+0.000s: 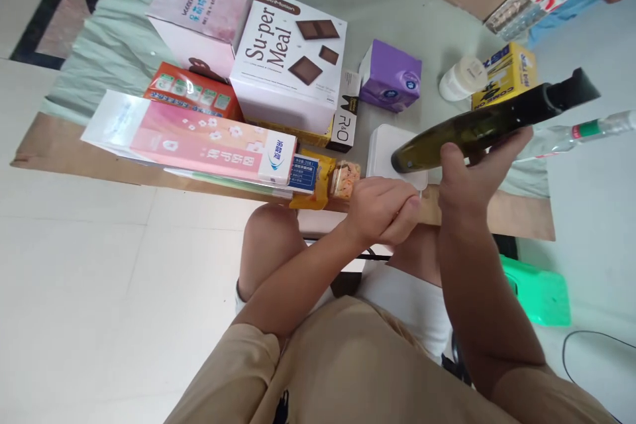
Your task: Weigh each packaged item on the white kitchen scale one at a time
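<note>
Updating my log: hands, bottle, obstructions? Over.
Right hand gripping green bottle, tilted. Left hand curled, nothing visible inside. Bottle base overlaps white square item in view; contact unclear.

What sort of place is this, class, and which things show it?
Probably a room in a home, though not certain: rumpled green cloth lies on the table, a purple box and other packages stand there, and the floor is tiled.

My olive-green, black-topped bottle [481, 122] has a yellow box [519, 69] behind it, a purple box [390, 79] and blossom-patterned pink carton [203, 146] at its left.
</note>
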Tool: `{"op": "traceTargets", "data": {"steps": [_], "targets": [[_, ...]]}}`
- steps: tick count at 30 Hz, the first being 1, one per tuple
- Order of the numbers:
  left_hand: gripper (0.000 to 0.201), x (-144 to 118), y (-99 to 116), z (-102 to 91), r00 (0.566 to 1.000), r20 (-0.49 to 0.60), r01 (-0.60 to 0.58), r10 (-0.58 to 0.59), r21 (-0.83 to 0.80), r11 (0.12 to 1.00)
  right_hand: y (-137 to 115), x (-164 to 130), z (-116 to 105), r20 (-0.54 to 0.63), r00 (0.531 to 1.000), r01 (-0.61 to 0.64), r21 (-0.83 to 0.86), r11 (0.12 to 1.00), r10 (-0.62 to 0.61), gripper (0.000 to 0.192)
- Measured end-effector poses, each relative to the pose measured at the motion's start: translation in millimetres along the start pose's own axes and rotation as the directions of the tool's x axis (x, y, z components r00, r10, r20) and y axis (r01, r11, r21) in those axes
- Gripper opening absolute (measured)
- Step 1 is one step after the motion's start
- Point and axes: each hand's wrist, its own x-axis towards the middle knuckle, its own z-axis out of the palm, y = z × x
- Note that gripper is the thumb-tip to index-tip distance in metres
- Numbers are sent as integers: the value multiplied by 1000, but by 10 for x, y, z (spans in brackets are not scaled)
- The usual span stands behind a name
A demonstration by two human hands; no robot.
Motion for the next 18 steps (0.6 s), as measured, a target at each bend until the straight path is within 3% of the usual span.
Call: {"op": "traceTargets", "data": {"steps": [8, 14, 18], "targets": [[44, 7, 25, 30, 999, -37, 27, -29, -56, 998, 164, 109, -10, 4, 1000, 25, -42, 999, -25, 120], [47, -5, 9, 13, 997, -38, 60, -61, -35, 998, 366, 358, -16, 41, 974, 218, 122, 968, -225, 126], [46, 20, -3, 8, 995, -64, 71, -74, -47, 996, 555, 682, 216, 124, 906, 371, 229, 900, -405, 120]]}}
